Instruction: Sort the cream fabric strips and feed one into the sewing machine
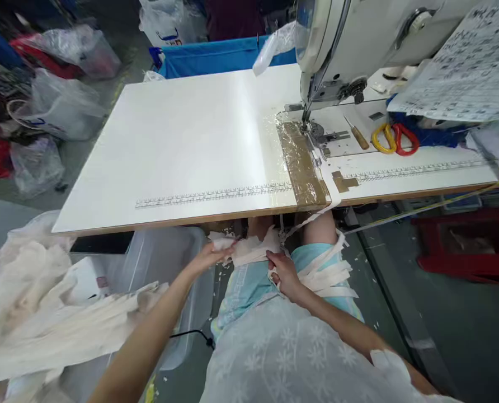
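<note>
Both hands are on my lap below the front edge of the white sewing table (182,140). My left hand (210,257) is closed on the left end of a small bundle of white fabric pieces (252,249). My right hand (285,274) grips the bundle's right side, fingers curled around it. Long white fabric strips (329,271) lie over my right thigh, and one strip runs up over the table edge toward the sewing machine (358,39) needle.
A pile of cream fabric (43,302) lies over a clear plastic bin (165,263) at my left. Scissors with yellow and red handles (394,140) and an awl rest on the machine bed. A printed sheet (463,67) hangs at right. Plastic bags litter the floor at left.
</note>
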`<state>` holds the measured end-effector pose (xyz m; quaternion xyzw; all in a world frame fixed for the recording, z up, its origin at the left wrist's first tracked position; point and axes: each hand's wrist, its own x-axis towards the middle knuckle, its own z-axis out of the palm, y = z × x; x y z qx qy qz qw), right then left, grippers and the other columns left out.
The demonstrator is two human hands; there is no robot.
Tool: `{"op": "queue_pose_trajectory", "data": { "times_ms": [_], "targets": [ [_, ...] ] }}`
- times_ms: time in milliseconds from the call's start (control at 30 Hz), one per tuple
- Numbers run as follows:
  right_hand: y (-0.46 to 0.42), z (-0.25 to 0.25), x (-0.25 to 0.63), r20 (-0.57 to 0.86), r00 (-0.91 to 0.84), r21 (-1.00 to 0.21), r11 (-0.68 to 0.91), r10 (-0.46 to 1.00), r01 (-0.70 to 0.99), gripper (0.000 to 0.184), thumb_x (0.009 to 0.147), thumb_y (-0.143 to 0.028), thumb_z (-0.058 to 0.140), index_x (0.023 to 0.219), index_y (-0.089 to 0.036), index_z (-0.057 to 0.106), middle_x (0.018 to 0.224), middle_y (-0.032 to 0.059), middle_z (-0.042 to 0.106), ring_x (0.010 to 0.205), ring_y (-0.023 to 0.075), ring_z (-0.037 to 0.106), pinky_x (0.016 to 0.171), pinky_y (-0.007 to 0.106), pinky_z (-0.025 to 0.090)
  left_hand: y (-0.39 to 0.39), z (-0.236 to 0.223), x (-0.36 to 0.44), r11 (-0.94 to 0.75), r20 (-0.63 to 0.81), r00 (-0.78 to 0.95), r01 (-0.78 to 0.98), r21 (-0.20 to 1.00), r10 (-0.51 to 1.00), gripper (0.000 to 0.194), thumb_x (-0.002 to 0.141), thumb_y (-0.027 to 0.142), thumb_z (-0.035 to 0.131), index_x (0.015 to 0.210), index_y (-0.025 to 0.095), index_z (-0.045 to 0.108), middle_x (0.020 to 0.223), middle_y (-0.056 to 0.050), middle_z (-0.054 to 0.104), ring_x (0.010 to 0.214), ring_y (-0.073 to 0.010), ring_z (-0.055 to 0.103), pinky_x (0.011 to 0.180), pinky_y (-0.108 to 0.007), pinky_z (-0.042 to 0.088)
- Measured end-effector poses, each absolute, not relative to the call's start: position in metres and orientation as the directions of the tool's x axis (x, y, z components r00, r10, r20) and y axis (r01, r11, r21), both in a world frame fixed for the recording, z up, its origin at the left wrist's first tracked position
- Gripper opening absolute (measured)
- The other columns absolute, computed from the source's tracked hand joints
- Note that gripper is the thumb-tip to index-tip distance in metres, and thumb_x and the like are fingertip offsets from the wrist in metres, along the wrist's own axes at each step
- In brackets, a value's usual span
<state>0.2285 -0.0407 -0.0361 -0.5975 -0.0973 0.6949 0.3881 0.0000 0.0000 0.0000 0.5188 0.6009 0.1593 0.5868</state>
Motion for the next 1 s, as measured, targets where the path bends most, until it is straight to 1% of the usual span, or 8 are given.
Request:
{"op": "queue_pose_trajectory", "data": {
  "times_ms": [233,367,533,600,700,767,867,1000],
  "targets": [
    [-0.033,-0.031,0.226,-0.753,-0.049,-0.58,-0.698,0.656,-0.421,0.035,0.054,-0.045,0.076,0.059,-0.02,0.052,0.043,-0.008,0.049,0.029,0.0039,0.031,0.031,0.019,0.011,-0.009,-0.023,0.036,0.238,-0.372,0.209,0.475,0.847,0.904,0.037,0.071,0.052,0.064,0.06,0.02,0.05,0.057,0.004,0.045,0.061,-0.0141,0.045,0.06,-0.026,0.036],
    [-0.028,-0.028,0.219,-0.735,-0.053,-0.593,-0.679,0.676,-0.432,0.044,0.052,-0.046,0.081,0.051,-0.02,0.045,0.043,-0.0085,0.047,0.029,0.002,0.027,0.03,0.019,0.011,-0.007,-0.025,0.043,0.217,-0.315,0.165,0.438,0.873,0.935,0.038,0.074,0.054,0.062,0.059,0.02,0.053,0.06,0.001,0.056,0.064,-0.0166,0.052,0.062,-0.027,0.041],
    [-0.028,-0.011,0.221,-0.648,-0.016,-0.648,-0.562,0.762,-0.514,0.048,0.053,-0.046,0.085,0.058,-0.02,0.045,0.049,-0.0116,0.041,0.038,0.0016,0.031,0.033,0.015,0.019,0.004,0.003,0.037,0.198,-0.26,0.125,0.371,0.907,0.957,0.044,0.083,0.057,0.056,0.091,0.017,0.072,0.091,-0.008,0.074,0.09,-0.0254,0.065,0.08,-0.033,0.05],
    [-0.028,0.002,0.228,-0.619,-0.053,-0.645,-0.545,0.784,-0.535,0.043,0.055,-0.046,0.085,0.066,-0.019,0.053,0.054,-0.0106,0.046,0.039,0.0014,0.032,0.032,0.014,0.021,0.009,0.017,0.036,0.166,-0.245,0.224,0.32,0.933,0.943,0.048,0.084,0.058,0.056,0.108,0.019,0.072,0.112,-0.01,0.073,0.107,-0.0289,0.063,0.092,-0.036,0.049],
    [-0.026,0.022,0.241,-0.569,-0.125,-0.612,-0.52,0.813,-0.596,0.042,0.058,-0.045,0.086,0.081,-0.018,0.064,0.064,-0.0066,0.058,0.038,0.0005,0.032,0.031,0.013,0.022,0.017,0.03,0.041,0.161,-0.25,0.417,0.237,0.958,0.874,0.05,0.079,0.058,0.066,0.111,0.021,0.073,0.123,-0.01,0.069,0.118,-0.0311,0.059,0.103,-0.04,0.043],
    [-0.023,0.031,0.249,-0.536,-0.15,-0.583,-0.493,0.831,-0.645,0.043,0.058,-0.043,0.087,0.086,-0.017,0.067,0.067,-0.0048,0.061,0.038,-0.0002,0.032,0.03,0.013,0.023,0.024,0.031,0.046,0.245,-0.309,0.509,0.192,0.95,0.803,0.051,0.07,0.058,0.074,0.103,0.02,0.075,0.114,-0.009,0.073,0.112,-0.031,0.062,0.101,-0.041,0.045],
    [-0.017,0.035,0.259,-0.509,-0.153,-0.559,-0.46,0.847,-0.689,0.039,0.059,-0.039,0.087,0.086,-0.017,0.069,0.064,-0.0049,0.06,0.037,-0.0003,0.029,0.03,0.013,0.023,0.032,0.027,0.054,0.401,-0.424,0.56,0.171,0.9,0.712,0.051,0.057,0.059,0.082,0.086,0.018,0.075,0.089,-0.007,0.075,0.09,-0.0282,0.067,0.083,-0.037,0.052],
    [-0.013,0.031,0.265,-0.509,-0.099,-0.556,-0.414,0.855,-0.721,0.035,0.062,-0.038,0.085,0.086,-0.019,0.067,0.066,-0.0051,0.059,0.038,0.0011,0.028,0.03,0.015,0.023,0.029,0.027,0.065,0.452,-0.46,0.503,0.146,0.88,0.732,0.046,0.057,0.053,0.084,0.082,0.016,0.072,0.079,-0.005,0.071,0.079,-0.0224,0.064,0.073,-0.031,0.049]
  ]
}}
